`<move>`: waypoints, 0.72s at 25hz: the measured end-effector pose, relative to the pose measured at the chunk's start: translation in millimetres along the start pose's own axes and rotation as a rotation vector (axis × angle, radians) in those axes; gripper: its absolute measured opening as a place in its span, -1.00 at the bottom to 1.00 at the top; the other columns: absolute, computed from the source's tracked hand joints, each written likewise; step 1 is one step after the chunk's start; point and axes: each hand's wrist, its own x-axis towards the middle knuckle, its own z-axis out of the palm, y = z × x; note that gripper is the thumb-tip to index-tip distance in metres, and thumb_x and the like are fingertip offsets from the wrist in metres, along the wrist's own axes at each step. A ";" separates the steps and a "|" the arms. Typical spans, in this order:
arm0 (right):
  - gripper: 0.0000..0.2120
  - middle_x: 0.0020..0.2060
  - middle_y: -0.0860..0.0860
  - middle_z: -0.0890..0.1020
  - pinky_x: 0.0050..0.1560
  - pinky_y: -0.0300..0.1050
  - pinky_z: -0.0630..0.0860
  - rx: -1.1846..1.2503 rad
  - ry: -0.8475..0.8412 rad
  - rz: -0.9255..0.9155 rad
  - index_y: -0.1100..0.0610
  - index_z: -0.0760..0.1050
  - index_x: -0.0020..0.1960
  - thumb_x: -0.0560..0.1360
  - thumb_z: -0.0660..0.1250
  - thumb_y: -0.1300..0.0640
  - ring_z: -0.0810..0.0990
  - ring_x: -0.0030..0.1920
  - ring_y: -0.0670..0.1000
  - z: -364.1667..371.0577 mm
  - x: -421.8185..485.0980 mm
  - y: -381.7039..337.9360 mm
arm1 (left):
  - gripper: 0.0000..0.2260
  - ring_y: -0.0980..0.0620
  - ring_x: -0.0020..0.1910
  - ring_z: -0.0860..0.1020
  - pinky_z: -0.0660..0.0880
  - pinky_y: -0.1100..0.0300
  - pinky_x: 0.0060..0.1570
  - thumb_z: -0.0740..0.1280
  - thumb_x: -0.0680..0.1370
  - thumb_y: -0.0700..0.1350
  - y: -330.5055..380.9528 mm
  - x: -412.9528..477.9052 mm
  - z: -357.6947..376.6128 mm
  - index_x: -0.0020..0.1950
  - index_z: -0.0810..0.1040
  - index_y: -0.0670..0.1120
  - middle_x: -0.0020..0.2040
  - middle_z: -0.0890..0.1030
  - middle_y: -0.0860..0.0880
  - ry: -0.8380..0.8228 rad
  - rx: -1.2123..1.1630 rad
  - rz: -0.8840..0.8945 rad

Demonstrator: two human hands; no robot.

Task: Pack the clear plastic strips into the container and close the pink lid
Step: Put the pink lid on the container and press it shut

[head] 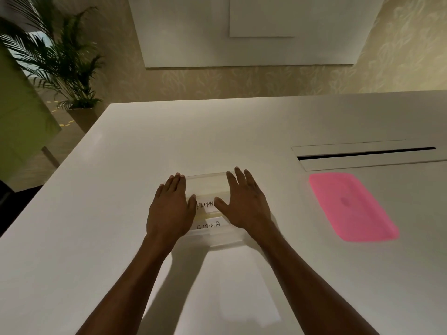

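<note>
A clear plastic container (208,187) sits on the white table (121,189), near the middle and toward the near side; both of the person's bare arms reach out over it from the near edge. The left hand (170,209) lies flat along the container's left side, fingers straight and together, thumb tucked in against a white label; the right hand (245,204) lies flat along the right side, fingers spread a little, thumb pointing inward to the same label. Neither hand is curled around anything; both are laid out flat, palms down, pressing on or resting against the container, and I cannot tell whether they bear on its rim or on what lies inside.

Between the thumbs a white label (205,206) shows handwritten letters, partly covered, reading something like "ELEPH"; nearer the person a second label (210,225) reads "ALPHA". The clear strips themselves are hard to make out against the clear box; only a pale yellowish band shows between the two labels.

The pink lid (352,206) lies flat on the table well to the right of the container, apart from both hands; the box is uncovered. Farther right and beyond the lid a long dark slot (365,153) is cut into the tabletop. At the far left, past the table's edge, a potted palm (65,61) stands on the floor.
</note>
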 end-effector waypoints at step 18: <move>-0.47 0.55 -0.01 0.41 0.60 -0.07 0.25 0.604 0.191 -0.046 0.12 0.40 0.53 0.64 0.36 -0.05 0.33 0.58 -0.04 -42.5 -22.5 77.9 | -0.45 -0.18 0.64 0.17 0.09 -0.11 0.62 0.21 0.68 0.00 124.1 -13.1 3.3 0.63 0.24 -0.17 0.63 0.25 -0.23 0.183 -0.119 0.009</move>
